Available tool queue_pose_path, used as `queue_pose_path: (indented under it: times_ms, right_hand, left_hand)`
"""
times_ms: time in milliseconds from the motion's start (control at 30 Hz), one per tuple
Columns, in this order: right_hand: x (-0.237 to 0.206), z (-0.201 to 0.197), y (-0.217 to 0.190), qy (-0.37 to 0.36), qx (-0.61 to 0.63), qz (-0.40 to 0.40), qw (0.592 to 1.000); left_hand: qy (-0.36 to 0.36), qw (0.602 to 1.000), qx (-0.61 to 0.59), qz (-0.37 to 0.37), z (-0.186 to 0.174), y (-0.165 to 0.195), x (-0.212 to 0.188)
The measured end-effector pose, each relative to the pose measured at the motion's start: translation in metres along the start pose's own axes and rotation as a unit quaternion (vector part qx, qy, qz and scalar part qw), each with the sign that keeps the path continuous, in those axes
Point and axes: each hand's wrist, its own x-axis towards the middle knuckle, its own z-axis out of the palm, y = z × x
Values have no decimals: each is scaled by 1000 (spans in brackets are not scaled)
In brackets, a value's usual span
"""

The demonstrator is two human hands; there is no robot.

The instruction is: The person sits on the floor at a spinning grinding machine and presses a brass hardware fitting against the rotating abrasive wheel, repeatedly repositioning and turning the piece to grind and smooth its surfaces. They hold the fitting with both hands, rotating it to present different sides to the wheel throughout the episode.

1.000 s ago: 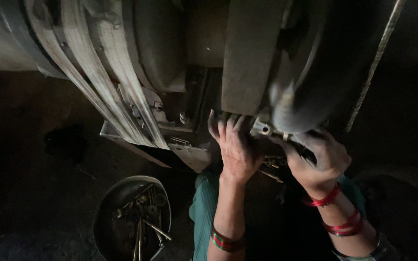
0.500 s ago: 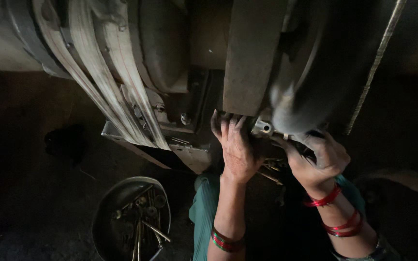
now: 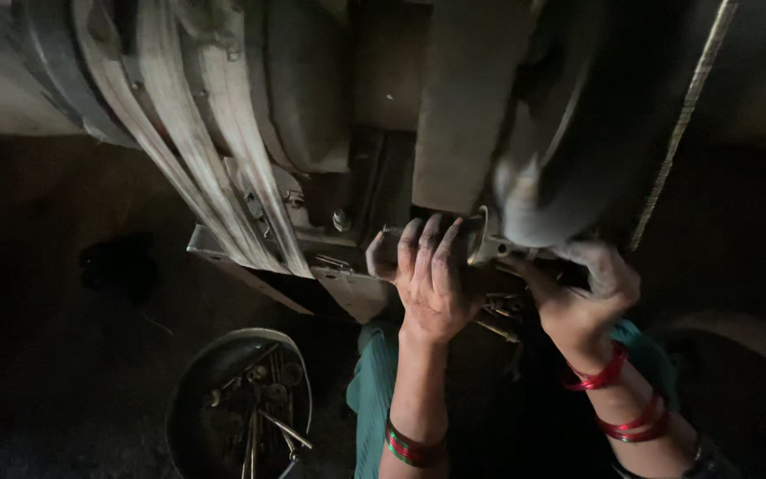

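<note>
Our left hand (image 3: 432,284) fingers wrap the metal cylinder (image 3: 480,247) under the housing (image 3: 543,177); right hand (image 3: 591,288) grips beside it, contents unclear. Greasy fingers risk slipping, dropping it toward the parts pan (image 3: 197,372).

We count two hands: our left hand (image 3: 432,284) and our right hand (image 3: 582,288). Below and left of them sits one round metal pan (image 3: 190,408) of loose bolts, too dim to count.
</note>
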Motion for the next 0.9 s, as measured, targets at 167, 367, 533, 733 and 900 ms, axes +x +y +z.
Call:
queue_pose_path:
  times_ms: [167,367,533,733,900]
  right_hand:
    - [2,5,6,-21,34,25,999]
    - [3,15,9,-27,200,219,955]
    - [-7,-1,10,-53,51,117,990]
    - [-7,-12,5,-39,1,-2,999]
    - [3,-13,-2,-65,-39,1,997]
  left_hand:
    - [0,996,84,-5,1,4,-1]
    - [-68,996,48,-43,6,1,0]
    - [-89,995,-16,-51,-7,2,-4]
    - [-15,998,-60,-21,3,6,-9]
    - [-24,997,-66,-9,2,6,-10]
